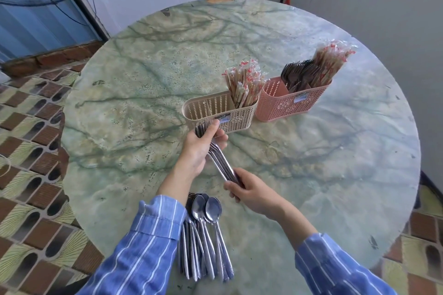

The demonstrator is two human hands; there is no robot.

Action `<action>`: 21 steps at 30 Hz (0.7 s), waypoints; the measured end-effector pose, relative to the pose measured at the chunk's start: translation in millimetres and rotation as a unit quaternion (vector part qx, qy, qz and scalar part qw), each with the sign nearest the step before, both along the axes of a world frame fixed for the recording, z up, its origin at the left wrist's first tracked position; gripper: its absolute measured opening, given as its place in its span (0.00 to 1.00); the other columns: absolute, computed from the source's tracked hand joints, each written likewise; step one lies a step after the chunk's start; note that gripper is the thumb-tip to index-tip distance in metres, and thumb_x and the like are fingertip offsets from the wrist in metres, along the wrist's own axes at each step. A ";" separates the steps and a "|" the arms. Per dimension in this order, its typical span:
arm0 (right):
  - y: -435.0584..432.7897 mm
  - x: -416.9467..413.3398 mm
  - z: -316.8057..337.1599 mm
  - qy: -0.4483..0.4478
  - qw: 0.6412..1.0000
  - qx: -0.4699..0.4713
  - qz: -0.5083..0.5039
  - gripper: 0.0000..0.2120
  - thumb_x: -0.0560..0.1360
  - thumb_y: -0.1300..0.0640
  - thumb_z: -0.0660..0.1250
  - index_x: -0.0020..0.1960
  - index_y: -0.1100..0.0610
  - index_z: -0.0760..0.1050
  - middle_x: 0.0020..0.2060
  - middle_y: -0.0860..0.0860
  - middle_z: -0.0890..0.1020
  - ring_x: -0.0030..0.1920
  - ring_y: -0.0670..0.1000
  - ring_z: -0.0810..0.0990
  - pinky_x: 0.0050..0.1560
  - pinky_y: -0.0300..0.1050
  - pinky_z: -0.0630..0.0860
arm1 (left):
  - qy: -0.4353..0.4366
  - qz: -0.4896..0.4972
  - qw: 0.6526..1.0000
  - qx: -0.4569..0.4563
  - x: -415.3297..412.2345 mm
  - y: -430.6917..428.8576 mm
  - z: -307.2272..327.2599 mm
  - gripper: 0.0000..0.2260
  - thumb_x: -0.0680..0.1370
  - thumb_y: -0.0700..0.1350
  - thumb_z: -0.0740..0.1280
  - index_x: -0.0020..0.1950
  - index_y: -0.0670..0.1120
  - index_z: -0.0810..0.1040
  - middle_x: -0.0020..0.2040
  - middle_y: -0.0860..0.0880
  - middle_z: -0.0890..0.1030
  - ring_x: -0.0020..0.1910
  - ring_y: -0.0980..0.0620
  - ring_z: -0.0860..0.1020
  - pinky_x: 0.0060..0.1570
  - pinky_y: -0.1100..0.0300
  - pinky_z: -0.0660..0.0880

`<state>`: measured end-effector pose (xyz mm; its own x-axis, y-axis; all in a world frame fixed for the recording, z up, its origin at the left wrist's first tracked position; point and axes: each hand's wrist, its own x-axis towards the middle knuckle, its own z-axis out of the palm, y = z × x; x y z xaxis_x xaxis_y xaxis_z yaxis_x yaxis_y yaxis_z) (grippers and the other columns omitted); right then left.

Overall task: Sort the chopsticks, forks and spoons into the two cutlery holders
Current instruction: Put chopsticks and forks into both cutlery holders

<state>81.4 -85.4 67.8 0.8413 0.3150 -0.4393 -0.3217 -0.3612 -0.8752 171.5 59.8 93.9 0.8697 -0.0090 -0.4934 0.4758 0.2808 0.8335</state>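
Two hands grip one bundle of silver metal forks (221, 163), left hand (199, 148) at tines beside beige plastic holder (208, 108), right hand (251, 194) at handles.

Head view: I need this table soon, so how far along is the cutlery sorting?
Done: the pink holder has forks and wrapped chopsticks; the beige holder has chopsticks at its right end. In hand: the left hand and right hand grip a metal cutlery bundle by that holder, heads hidden. Left: the spoons lie on the table, and the beige holder's other compartments look empty.
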 end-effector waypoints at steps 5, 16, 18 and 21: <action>-1.4 12.3 1.0 -0.072 0.995 -0.066 0.014 0.06 0.80 0.56 0.62 0.47 0.57 0.68 0.34 0.50 0.70 0.34 0.47 0.68 0.36 0.44 0.67 | 0.023 -0.149 0.976 0.161 10.2 27.5 21.5 0.08 0.77 0.45 0.70 0.54 0.44 0.78 0.52 0.44 0.83 0.47 0.48 0.83 0.39 0.53 0.82; 19.5 93.8 39.2 -0.224 0.971 -0.064 -0.062 0.24 0.82 0.59 0.58 0.77 0.54 0.58 0.60 0.53 0.78 0.55 0.49 0.76 0.48 0.33 0.68 | -0.128 -0.161 0.962 0.177 99.8 49.3 81.1 0.10 0.77 0.42 0.69 0.57 0.43 0.75 0.54 0.42 0.82 0.48 0.48 0.83 0.34 0.58 0.81; 28.3 109.9 37.6 -0.269 0.949 -0.082 -0.145 0.21 0.80 0.61 0.61 0.73 0.56 0.67 0.50 0.54 0.84 0.44 0.49 0.79 0.43 0.38 0.70 | -0.150 -0.162 0.959 0.177 116.2 49.2 88.1 0.07 0.78 0.41 0.68 0.55 0.44 0.75 0.53 0.42 0.81 0.49 0.49 0.82 0.34 0.57 0.81; 41.0 131.0 36.2 -0.288 0.928 -0.085 -0.222 0.15 0.78 0.62 0.65 0.64 0.58 0.77 0.45 0.54 0.85 0.43 0.51 0.82 0.45 0.46 0.75 | -0.189 -0.181 0.945 0.197 136.6 49.0 94.3 0.05 0.78 0.42 0.67 0.53 0.46 0.75 0.53 0.42 0.81 0.48 0.51 0.82 0.36 0.56 0.81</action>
<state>212.4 -44.4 104.0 0.9820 -0.1523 0.1118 0.0310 -0.4536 -0.8907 308.1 108.8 188.2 0.9595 -0.2206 -0.1754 0.1284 -0.2118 0.9688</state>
